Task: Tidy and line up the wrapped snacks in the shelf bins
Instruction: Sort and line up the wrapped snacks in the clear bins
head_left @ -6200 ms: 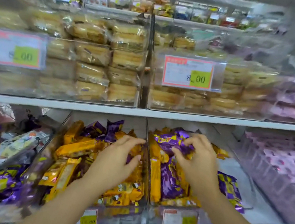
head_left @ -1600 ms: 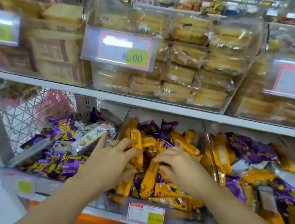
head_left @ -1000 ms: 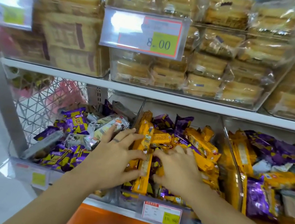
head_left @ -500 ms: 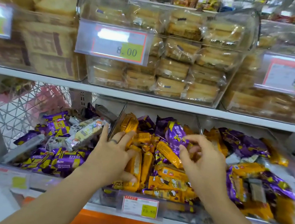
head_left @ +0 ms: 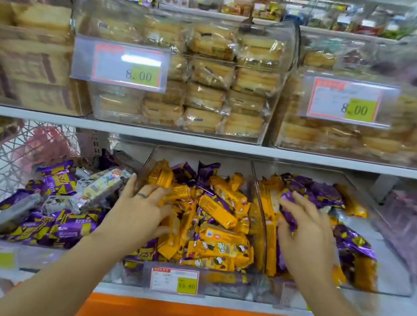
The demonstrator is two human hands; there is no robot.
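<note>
Pressing spread fingers (head_left: 141,191) on the yellow snacks (head_left: 217,211), the left hand (head_left: 141,213) may push some over the bin wall (head_left: 149,159); the right hand (head_left: 305,234) hovers, fingers apart.

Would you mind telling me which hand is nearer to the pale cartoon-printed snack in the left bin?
Left. The left hand lies just right of the pale snack; the right hand is farther right, over the right bin.

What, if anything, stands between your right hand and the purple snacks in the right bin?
Nothing visible. The right hand hovers over the right bin, directly above the purple snacks; the clear divider stands to its left, not between.
</note>
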